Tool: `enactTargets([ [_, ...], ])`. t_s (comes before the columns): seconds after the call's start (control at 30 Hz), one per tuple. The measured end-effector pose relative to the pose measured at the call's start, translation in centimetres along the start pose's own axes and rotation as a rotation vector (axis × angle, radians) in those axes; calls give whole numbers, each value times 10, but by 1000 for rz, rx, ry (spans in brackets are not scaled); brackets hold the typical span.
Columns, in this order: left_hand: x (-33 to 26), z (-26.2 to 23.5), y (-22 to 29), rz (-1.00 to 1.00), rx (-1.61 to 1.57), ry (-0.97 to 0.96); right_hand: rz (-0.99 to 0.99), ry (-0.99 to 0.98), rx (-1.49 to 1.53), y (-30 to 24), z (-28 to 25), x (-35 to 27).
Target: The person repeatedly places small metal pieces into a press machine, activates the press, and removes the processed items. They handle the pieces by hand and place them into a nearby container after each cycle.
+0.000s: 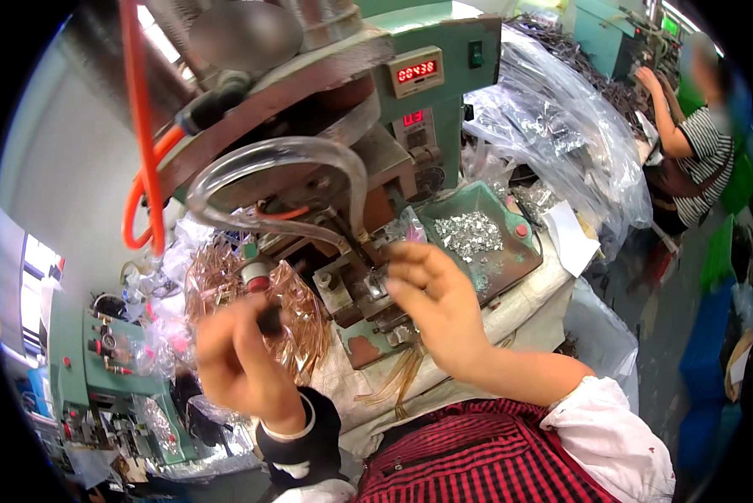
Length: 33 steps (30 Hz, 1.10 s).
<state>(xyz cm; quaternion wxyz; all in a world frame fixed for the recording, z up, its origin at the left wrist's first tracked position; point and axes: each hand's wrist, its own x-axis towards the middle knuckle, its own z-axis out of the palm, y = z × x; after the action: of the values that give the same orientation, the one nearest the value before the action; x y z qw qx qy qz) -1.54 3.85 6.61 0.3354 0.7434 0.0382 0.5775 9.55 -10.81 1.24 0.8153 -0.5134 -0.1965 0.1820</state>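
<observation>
My left hand (241,360) is raised beside the red button (257,277), blurred by motion. Its fingers are curled, and a small dark thing (269,320) shows at their tips, too smeared to name. Reaching to the press tooling (375,289), my right hand (437,306) has its thumb and forefinger drawn close together at the metal block; anything between them is hidden. A clear bent tube (276,151) arches over the tooling. To the right, a green tray (498,272) bears a heap of small silvery metal pieces (470,235).
Bundles of copper-coloured strips (221,285) lie left of the tooling. Tan strips (403,381) lie at its front edge. An orange hose (137,126) hangs at the upper left. Clear plastic sheeting (561,126) covers the back right. Another person (699,151) works beyond it.
</observation>
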Motion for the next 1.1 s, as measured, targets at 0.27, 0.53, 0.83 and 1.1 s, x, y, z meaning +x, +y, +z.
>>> enactTargets([
  [0.27,-48,44,-3,493,188,-530,-167,-85,-501,-6,-53,30],
  [0.53,-57,54,-30,610,114,-469,-243,378,-878,39,-165,31],
  [0.83,-79,42,-8,310,150,-440,-418,241,-1419,50,-151,13],
  [1.1,-88,-57,-17,35,470,13,-424,280,-1211,53,-145,14],
])
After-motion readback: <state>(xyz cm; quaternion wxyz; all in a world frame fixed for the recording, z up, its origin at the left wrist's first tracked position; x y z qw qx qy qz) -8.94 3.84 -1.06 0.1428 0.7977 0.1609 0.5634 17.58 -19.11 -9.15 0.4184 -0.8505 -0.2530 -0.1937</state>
